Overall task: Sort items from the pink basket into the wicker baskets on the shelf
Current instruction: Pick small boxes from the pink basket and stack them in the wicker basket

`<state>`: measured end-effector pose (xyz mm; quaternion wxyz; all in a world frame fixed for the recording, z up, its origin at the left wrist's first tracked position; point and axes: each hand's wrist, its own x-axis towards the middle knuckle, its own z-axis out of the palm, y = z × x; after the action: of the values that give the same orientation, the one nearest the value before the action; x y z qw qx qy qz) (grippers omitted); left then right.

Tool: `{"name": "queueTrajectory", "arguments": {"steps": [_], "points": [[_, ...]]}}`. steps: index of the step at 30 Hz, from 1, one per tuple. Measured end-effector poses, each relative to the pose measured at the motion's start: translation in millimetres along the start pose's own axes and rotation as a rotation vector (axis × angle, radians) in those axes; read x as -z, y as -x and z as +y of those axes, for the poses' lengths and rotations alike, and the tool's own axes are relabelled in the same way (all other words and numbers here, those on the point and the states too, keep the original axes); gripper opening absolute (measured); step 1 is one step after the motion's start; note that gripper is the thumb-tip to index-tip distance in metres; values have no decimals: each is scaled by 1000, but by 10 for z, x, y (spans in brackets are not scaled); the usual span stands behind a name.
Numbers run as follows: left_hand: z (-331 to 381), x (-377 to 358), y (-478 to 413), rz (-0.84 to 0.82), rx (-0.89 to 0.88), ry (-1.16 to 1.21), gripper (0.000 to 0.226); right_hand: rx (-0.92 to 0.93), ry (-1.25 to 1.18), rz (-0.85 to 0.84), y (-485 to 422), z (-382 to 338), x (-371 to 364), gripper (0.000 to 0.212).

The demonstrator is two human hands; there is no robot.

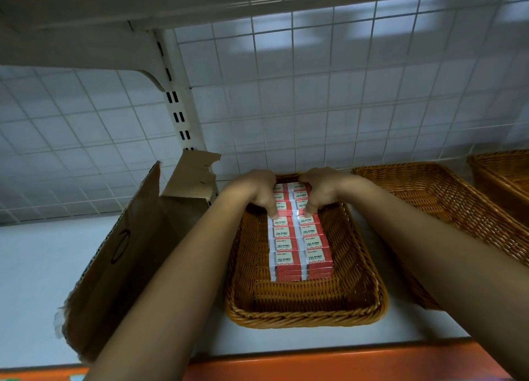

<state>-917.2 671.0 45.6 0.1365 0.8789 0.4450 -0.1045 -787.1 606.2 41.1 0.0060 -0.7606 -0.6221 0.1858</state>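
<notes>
Two bare forearms came in from the bottom corners, right up against the lens, and met over the middle basket [303, 315]. The left hand [252, 191] and right hand [323, 191] sat side by side, nearly touching, at the far end of that basket. Their fingers [272, 210] were bent downward, tips planted on the tops of the boxes [300, 246]: left hand on the left column, right hand on the right. Thumbs were hidden, so whether the fingers clasped anything or merely pressed down could not be told.

The boxes were red and white, marked 2B, stacked several deep in two neat columns. They ran from under the palms, past the fingertips and on toward the camera, down the centre of the basket floor with bare wicker on either side.

Beyond the right fingers lay a second basket [446, 197], just beside the first, and a third [503, 174] at the frame edge. Left of the left fingers stood a torn carton [137, 252], flaps up, close against the middle basket. All rested on a pale shelf [34, 280] with an orange lip [343, 360], white tiles [343, 94] behind.
</notes>
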Motion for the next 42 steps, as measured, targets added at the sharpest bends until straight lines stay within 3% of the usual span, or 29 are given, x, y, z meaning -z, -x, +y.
{"name": "queueTrajectory", "arguments": {"steps": [4,7,8,11,17,22,25,29,31,35,42], "points": [[18,14,58,-12,17,98,55,-20,-96,-62,43,-6,0,60],[-32,7,93,38,26,263,11,-42,-230,-76,132,2,0,40],[-45,5,101,67,50,332,7,-40,-270,-27,149,10,1,34],[-48,-10,139,91,142,533,11,-51,-428,108,177,7,-41,10],[-26,-62,120,117,178,653,15,-61,-524,120,178,-31,-106,19],[-14,-81,120,134,178,616,13,-58,-514,111,210,-46,-94,21],[-27,-78,160,136,96,408,15,-45,-507,100,236,-31,-95,5],[-19,-82,180,90,-58,154,35,-40,-347,-43,263,8,-80,41],[-20,-83,178,33,-60,99,49,-19,-228,-44,258,20,-82,47],[-16,-46,160,-51,-28,61,48,16,-149,6,242,32,-77,47],[-2,-72,50,18,-38,8,49,2,-102,92,145,-12,-64,41]]}}
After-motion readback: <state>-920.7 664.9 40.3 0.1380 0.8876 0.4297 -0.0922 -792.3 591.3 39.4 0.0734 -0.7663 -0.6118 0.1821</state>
